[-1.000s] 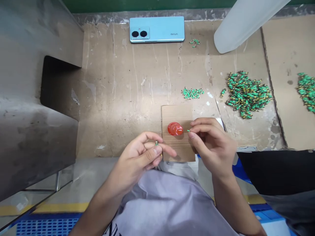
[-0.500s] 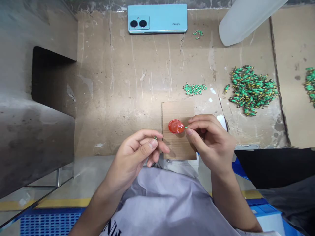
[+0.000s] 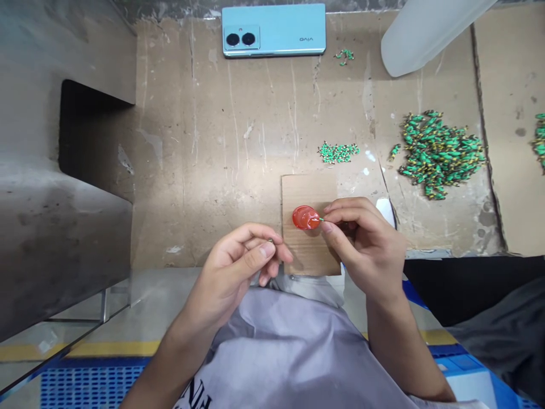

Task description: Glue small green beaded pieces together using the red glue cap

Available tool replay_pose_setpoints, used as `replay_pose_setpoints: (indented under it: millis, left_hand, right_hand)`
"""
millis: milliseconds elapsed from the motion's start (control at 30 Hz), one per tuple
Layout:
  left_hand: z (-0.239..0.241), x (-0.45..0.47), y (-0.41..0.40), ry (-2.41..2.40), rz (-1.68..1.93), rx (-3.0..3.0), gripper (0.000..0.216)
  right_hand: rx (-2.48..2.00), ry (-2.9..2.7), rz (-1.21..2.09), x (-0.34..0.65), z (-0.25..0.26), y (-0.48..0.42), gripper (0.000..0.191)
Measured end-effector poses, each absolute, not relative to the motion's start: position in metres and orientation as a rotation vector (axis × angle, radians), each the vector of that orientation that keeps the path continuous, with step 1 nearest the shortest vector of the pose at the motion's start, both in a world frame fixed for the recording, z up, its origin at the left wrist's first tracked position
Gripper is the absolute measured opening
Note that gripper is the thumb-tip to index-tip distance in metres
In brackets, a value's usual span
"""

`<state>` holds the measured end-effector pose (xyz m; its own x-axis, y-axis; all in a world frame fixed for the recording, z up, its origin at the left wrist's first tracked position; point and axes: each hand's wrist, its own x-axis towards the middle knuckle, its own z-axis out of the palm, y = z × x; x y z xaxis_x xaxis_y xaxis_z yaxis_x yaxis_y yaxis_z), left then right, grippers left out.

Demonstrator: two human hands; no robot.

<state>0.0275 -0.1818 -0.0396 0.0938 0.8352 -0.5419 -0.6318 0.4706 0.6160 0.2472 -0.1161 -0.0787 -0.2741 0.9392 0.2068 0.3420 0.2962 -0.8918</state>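
Note:
My right hand [image 3: 361,241] pinches a small green piece [image 3: 322,220] between thumb and fingers, its tip at the edge of a small oval red dish [image 3: 303,211] with a glossy red surface. I cannot tell whether the tip dips into the red. The dish sits on a corrugated cardboard piece [image 3: 309,187]. To the left, my left hand [image 3: 242,258] is closed at thumb and forefinger on a tiny dark piece [image 3: 271,241], mostly hidden by the fingertips. Beyond the dish lies a small cluster of green pieces [image 3: 338,152] with dark ends.
A large heap of green, yellow and dark pieces [image 3: 440,153] lies to the right. At the back are a light-blue phone [image 3: 276,28], a few green pieces [image 3: 344,55] and a whitish container [image 3: 409,48]. A metal housing [image 3: 93,221] stands on the left.
My left hand's fingers have closed slightly over the tiny piece, so less of it shows. The right hand stays by the dish. The whole view has shifted a little.

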Motion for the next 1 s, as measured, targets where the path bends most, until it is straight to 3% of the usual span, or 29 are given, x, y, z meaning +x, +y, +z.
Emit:
replay_pose_setpoints:
  millis: [700,1000]
  left_hand:
    - [-0.044,0.028,-0.184,1.038,1.143,0.313,0.008]
    - [-0.048,0.032,-0.185,1.048,1.135,0.389,0.007]
  right_hand:
    - [-1.183,-1.756,0.913,0.255,-0.080,-0.114,0.011]
    - [-1.287,-2.077,0.746,0.296,-0.076,-0.119,0.009]
